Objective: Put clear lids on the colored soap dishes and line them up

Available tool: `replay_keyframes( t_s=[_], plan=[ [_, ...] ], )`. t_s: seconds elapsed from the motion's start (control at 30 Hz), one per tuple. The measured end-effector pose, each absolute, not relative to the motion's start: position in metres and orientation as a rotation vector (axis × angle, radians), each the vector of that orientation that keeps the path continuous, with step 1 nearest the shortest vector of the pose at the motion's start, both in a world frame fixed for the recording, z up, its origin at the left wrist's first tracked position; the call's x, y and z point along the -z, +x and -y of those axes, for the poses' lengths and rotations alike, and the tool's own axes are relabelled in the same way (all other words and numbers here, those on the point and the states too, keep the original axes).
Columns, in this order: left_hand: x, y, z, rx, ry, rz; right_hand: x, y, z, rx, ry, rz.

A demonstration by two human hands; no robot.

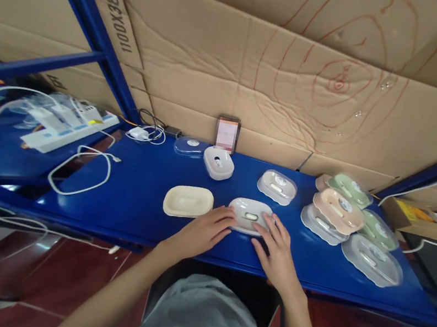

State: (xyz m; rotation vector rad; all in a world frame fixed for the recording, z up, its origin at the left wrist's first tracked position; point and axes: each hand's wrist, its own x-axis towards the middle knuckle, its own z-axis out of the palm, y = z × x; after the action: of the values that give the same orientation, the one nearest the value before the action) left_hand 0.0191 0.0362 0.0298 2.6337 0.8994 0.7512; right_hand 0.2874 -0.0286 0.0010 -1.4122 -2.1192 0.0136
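Both hands — left hand [203,232], right hand [276,249] — rest with fingers spread, flat against the white lidded box [250,216] on the blue shelf [133,194] (near edge). Advise even pressure both sides, preventing skew.

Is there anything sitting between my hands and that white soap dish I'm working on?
Nothing visible. Both the left hand and the right hand already rest fingers on the white soap dish; the cream dish sits apart, to its left.

Glossy plastic dish [249,215], blue shelf [133,194]
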Motion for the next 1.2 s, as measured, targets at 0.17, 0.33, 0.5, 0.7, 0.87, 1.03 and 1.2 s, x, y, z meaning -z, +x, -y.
replay_keyframes(
  t_s=[0.17,0.33,0.5,0.7,0.87,1.03,1.2],
  plan=[
    [-0.023,-0.011,-0.038,-0.813,2.662,-1.169,0.001,0.303,0.023,0.011,-1.393,2.012],
    [0.001,-0.083,-0.043,-0.763,2.583,-1.597,0.005,0.31,0.024,-0.08,-1.331,2.094],
    [0.016,-0.118,-0.032,-0.87,2.486,-1.52,0.003,0.302,0.023,-0.037,-1.318,2.197],
    [0.01,-0.094,-0.036,-0.921,2.528,-1.653,0.001,0.287,0.022,0.057,-1.353,2.257],
    [-0.001,-0.066,-0.045,-0.819,2.586,-1.551,0.002,0.282,0.024,0.132,-1.432,2.218],
    [0.001,-0.049,-0.035,-0.804,2.592,-1.495,0.003,0.282,0.026,0.178,-1.539,2.105],
    [-0.015,-0.072,-0.062,-0.801,2.532,-1.744,0.005,0.284,0.025,0.152,-1.556,2.039]
  ],
)
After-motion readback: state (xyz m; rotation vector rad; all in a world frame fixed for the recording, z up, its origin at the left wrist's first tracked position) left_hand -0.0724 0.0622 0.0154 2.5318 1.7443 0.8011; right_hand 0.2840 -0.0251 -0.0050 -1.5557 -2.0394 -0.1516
